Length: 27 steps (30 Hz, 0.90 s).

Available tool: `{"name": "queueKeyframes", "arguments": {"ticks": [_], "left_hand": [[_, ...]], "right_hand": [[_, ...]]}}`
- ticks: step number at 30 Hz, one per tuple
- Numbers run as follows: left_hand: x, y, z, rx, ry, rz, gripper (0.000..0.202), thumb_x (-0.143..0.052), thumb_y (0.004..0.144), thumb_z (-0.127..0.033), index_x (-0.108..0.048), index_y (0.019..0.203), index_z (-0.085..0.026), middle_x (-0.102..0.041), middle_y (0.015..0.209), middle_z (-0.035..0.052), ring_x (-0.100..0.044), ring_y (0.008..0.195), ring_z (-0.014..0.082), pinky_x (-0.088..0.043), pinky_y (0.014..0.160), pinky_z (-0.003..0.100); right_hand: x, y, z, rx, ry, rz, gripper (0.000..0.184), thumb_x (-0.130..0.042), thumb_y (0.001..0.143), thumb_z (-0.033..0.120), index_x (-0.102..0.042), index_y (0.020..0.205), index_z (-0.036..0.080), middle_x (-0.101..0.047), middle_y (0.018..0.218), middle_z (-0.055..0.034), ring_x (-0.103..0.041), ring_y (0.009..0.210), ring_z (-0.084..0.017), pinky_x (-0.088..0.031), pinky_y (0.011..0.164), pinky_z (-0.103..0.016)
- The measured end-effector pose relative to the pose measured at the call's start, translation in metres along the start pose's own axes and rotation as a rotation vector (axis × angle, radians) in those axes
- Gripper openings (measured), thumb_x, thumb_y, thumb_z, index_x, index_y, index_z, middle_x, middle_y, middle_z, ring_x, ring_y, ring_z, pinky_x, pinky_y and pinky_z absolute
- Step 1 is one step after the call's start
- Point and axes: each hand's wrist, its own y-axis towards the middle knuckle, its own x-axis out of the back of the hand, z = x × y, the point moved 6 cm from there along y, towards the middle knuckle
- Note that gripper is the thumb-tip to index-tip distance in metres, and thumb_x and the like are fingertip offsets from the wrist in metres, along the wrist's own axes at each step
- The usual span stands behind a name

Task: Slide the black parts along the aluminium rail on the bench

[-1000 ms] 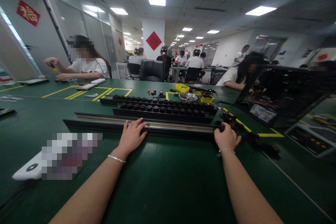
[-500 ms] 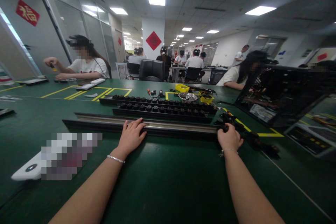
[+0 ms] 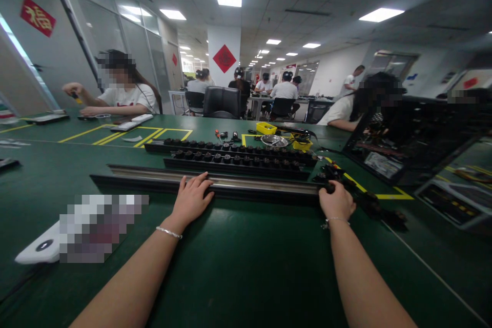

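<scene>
A long black rail with a metal strip (image 3: 249,186) lies across the green table (image 3: 246,266) in front of me. My left hand (image 3: 190,201) rests flat on its middle, fingers stretched over the near edge. My right hand (image 3: 337,201) is closed around the rail's right end, beside a bundle of black cables and connectors (image 3: 369,202). Behind the rail lie two black strips studded with round knobs (image 3: 238,156).
A white device (image 3: 42,248) lies at the near left. A yellow box (image 3: 267,128), a metal bowl (image 3: 274,140) and small tools sit further back. An open computer case (image 3: 407,138) stands at the right. Several people work at the far side and at other tables.
My right hand has shifted slightly right along the rail's end and closed tighter on it. The left hand has stayed in place.
</scene>
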Motion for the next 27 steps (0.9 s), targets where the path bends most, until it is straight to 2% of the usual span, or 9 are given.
{"name": "queueKeyframes", "arguments": {"ticks": [9, 27], "left_hand": [[-0.0027, 0.0001, 0.0021, -0.006, 0.009, -0.001, 0.03, -0.047, 0.085, -0.037, -0.058, 0.112, -0.028, -0.049, 0.137, 0.0029, -0.047, 0.121, 0.0254, -0.017, 0.109, 0.054], [-0.0014, -0.0004, 0.0022, -0.016, 0.005, -0.013, 0.03, -0.048, 0.084, -0.037, -0.059, 0.11, -0.028, -0.05, 0.136, 0.0038, -0.048, 0.119, 0.0265, -0.018, 0.108, 0.055]], "right_hand": [[-0.0002, 0.0041, -0.005, -0.042, -0.027, 0.034, 0.04, -0.048, 0.075, 0.033, -0.054, 0.113, 0.025, -0.059, 0.111, -0.0089, -0.047, 0.112, -0.028, -0.031, 0.098, -0.049], [0.0061, 0.0078, -0.0085, -0.033, -0.007, -0.034, 0.036, -0.049, 0.073, 0.031, -0.058, 0.107, 0.024, -0.057, 0.11, -0.0084, -0.043, 0.115, -0.027, -0.034, 0.098, -0.046]]}}
